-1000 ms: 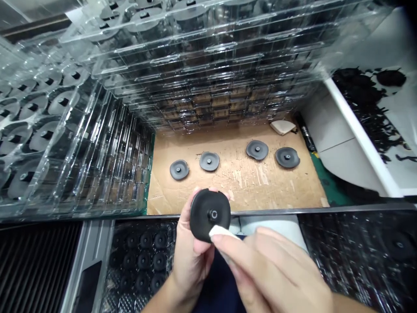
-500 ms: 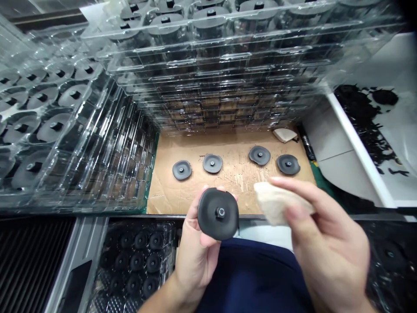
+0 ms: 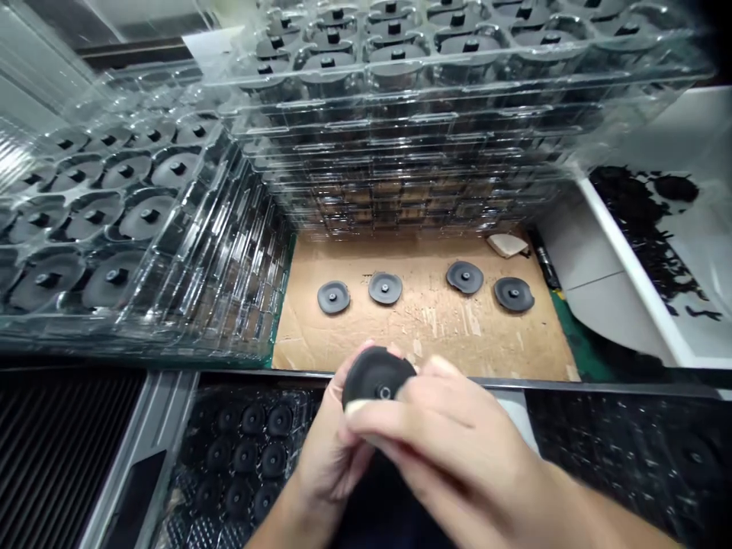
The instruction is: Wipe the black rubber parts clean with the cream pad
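Note:
My left hand (image 3: 325, 457) holds a black rounded disc (image 3: 374, 375) with a small metal hub, fingers curled round its edge, just in front of the bench's front rim. My right hand (image 3: 451, 450) lies across the lower part of the disc with its fingers closed; the pale cloth it held is hidden under them. Several grey discs (image 3: 385, 288) lie in a row on the brown cardboard sheet (image 3: 423, 335) beyond.
Tall stacks of clear plastic trays (image 3: 400, 114) loaded with discs wall in the back and the left (image 3: 114, 229). A folded pale cloth (image 3: 506, 244) and a dark pen lie at the cardboard's back right. A black tray of discs (image 3: 245, 457) sits below left. A white bin with black scraps (image 3: 657, 221) stands right.
My right hand, which had lifted away to the right with the cloth, has come back down over the disc. The view has tilted up a little.

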A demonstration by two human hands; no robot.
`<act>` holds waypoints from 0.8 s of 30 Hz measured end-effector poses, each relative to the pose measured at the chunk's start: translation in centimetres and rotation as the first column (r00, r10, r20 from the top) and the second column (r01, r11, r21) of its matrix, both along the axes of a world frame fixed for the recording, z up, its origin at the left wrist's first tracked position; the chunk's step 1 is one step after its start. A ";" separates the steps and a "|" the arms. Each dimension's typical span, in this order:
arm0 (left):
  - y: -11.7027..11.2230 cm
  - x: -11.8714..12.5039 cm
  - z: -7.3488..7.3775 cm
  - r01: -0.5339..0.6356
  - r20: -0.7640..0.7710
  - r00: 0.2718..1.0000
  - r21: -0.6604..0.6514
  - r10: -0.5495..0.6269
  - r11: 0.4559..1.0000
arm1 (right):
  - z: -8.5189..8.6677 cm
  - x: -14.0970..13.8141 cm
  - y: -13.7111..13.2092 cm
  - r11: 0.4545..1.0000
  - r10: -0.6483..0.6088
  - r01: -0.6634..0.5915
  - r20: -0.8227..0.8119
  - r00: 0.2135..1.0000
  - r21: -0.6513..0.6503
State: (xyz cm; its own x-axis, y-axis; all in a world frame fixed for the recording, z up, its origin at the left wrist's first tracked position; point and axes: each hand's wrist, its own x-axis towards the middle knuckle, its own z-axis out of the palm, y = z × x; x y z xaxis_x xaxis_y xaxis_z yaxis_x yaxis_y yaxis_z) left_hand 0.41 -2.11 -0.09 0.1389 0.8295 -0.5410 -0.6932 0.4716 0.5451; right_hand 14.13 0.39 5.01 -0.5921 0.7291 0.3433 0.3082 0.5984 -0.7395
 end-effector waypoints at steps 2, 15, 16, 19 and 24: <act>-0.2 -0.3 -0.2 -0.029 0.082 0.996 0.029 0.026 0.999 | 0.0 1.0 -0.6 0.996 -0.029 0.036 0.082 0.996 -0.083; -1.1 -1.3 1.6 -0.008 0.283 0.958 0.198 -0.050 0.980 | -7.8 3.7 4.2 0.923 -0.323 0.309 -0.025 0.946 -0.229; -1.2 -1.2 1.5 0.000 0.290 0.956 0.163 -0.048 0.987 | -9.4 4.5 4.0 0.908 -0.357 0.347 0.001 0.934 -0.235; -1.4 -0.5 1.1 0.004 0.319 0.947 0.077 -0.028 0.997 | -13.8 6.0 3.0 0.863 -0.442 0.443 0.063 0.895 -0.240; -1.6 0.5 1.0 -0.003 0.399 0.915 0.135 -0.052 0.991 | -15.0 5.7 0.8 0.778 -0.601 0.587 0.004 0.799 -0.226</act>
State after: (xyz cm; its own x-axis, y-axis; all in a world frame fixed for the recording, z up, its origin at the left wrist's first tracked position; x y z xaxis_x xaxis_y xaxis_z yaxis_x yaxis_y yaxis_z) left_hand 0.92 -3.67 0.87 0.3427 0.8821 -0.3232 -0.8553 0.4352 0.2810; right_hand 19.88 1.18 -10.00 0.0004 0.9859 0.1671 0.4986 0.1446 -0.8547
